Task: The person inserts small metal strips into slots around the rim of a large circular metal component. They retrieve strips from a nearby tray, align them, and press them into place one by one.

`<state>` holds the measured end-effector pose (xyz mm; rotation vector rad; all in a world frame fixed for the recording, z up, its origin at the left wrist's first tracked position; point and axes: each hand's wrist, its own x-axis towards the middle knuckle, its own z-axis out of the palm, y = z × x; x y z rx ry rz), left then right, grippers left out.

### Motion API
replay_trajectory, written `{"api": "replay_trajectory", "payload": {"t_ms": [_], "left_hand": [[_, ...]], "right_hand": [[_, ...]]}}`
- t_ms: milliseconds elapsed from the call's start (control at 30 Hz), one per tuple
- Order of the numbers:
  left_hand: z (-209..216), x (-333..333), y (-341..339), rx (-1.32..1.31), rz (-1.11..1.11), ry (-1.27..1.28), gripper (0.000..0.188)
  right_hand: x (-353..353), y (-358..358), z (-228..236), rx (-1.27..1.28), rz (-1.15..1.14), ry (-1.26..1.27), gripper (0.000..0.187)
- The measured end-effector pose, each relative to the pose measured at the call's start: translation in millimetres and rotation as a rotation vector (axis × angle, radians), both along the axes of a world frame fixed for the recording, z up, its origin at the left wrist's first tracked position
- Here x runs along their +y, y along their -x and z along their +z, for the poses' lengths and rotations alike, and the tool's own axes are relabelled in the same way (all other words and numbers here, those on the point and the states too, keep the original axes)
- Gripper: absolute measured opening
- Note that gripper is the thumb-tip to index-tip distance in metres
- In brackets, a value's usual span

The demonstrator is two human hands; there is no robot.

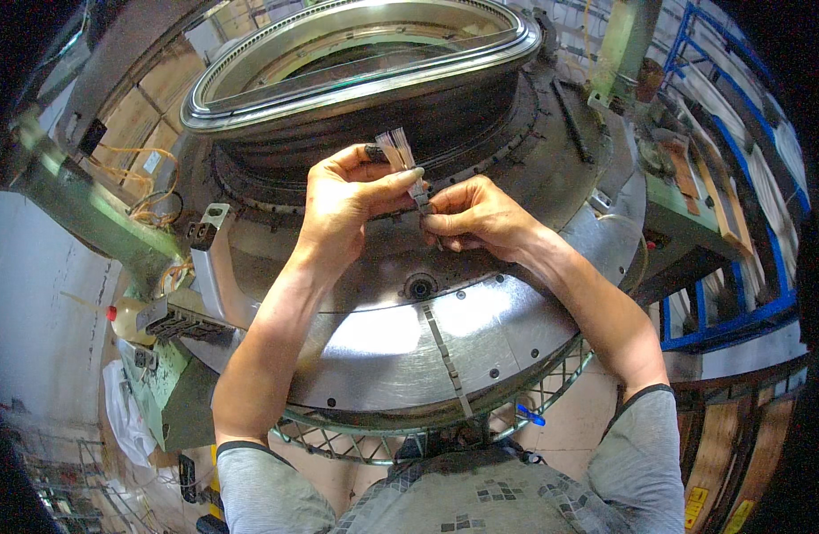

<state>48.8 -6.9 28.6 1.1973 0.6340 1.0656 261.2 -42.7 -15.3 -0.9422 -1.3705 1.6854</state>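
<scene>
— Where does this view look from?
— The person's head: a wide fisheye, left of a pair, facing down and forward over the shirt [481, 494].
— How near is it?
— Near the left hand [341, 198] and right hand [488, 215], with the round machine [383, 276] reaching away beyond.

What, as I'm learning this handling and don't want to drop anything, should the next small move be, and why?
Probably a slight firming of the left hand's pinch: the bundle of thin metal strips fans loosely at its upper end, above the left thumb, while the right hand grips lower down. Both hands are over the round machine.
</scene>
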Motion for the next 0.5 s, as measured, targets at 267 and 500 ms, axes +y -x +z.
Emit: {"api": "replay_trajectory", "payload": {"t_ms": [267,500], "left_hand": [[-0.8,1.5,1.9,-0.050,0.019,0.036,0.017],[-3.7,2.0,5.3,-0.001,0.031,0.047,0.018]], "right_hand": [[0.9,-1.0,-0.2,0.101,-0.018,0.031,0.015],[0.6,1.1,-0.2,0.103,-0.059,0.040,0.013]]}}
